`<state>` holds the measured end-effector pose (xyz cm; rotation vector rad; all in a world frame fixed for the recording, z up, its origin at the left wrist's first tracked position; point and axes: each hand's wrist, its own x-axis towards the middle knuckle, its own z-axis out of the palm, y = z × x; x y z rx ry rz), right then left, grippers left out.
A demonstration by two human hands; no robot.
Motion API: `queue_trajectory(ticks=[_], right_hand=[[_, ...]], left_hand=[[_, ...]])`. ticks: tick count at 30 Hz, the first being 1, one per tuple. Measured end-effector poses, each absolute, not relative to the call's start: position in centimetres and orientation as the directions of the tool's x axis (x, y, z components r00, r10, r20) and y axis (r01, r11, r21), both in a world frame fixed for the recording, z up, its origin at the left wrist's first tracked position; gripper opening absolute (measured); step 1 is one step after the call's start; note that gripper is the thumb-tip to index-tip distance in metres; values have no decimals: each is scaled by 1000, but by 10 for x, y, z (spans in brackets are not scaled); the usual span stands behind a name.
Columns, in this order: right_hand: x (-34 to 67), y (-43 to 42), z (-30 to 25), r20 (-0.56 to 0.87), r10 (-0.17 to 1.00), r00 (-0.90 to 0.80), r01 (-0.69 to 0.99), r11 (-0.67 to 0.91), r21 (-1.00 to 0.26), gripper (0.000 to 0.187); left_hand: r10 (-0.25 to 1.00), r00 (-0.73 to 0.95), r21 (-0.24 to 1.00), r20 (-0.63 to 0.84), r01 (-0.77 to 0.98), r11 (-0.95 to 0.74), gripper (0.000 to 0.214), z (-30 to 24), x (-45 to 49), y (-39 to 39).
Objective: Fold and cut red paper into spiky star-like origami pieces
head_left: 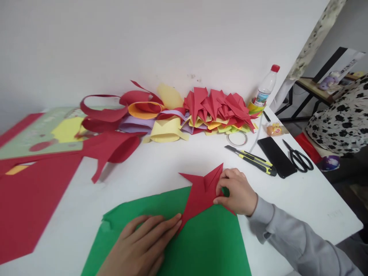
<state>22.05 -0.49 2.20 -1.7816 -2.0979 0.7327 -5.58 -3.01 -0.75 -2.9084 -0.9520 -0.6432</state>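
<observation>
Fingers [169, 226] of my left hand [143, 245] are lying flat, pinning the red fold [201, 195] steady; my right hand [237, 191] is pinching its flap.

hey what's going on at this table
A person is working on a folded red paper piece that lies on a green paper sheet on the white table. The left hand lies flat, its fingertips pressing the piece's lower tip. The right hand pinches its right edge. Against the wall sits a heap of folded red and yellow paper shapes. A yellow-and-black utility knife and black scissors lie to the right.
</observation>
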Motion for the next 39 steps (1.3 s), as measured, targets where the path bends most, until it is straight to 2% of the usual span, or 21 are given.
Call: queue_trajectory(ticks=[2,4,6,11,18,24,37,39], right_hand=[[221,-5,21,-97,977,-192,826,107,-553,21],[221,-4,21,-91,977,-195,824,113,-555,22],[221,-4,21,-84,977,-198,826,120,-551,23],[220,-4,22,-82,975,-205,832,129,-540,23],[215,0,27,-150,972,-180,862,83,-500,27],[214,6,34,-217,956,-198,887,80,-454,23],[218,9,35,-229,946,-228,880,99,-465,22],[219,9,33,-212,950,-230,879,109,-465,22]], left_hand=[[540,770,60,340,555,-830,42,6,-44,-26],[486,856,-46,177,500,-865,43,18,-27,-22],[514,842,-114,162,533,-838,39,25,-11,-19],[499,858,-210,121,513,-832,46,23,5,-15],[448,874,-136,190,475,-869,38,19,4,-13],[400,880,-148,257,445,-883,34,16,-1,-13],[489,796,-28,356,532,-846,46,15,-43,-23],[470,794,4,385,508,-861,40,18,-46,-21]])
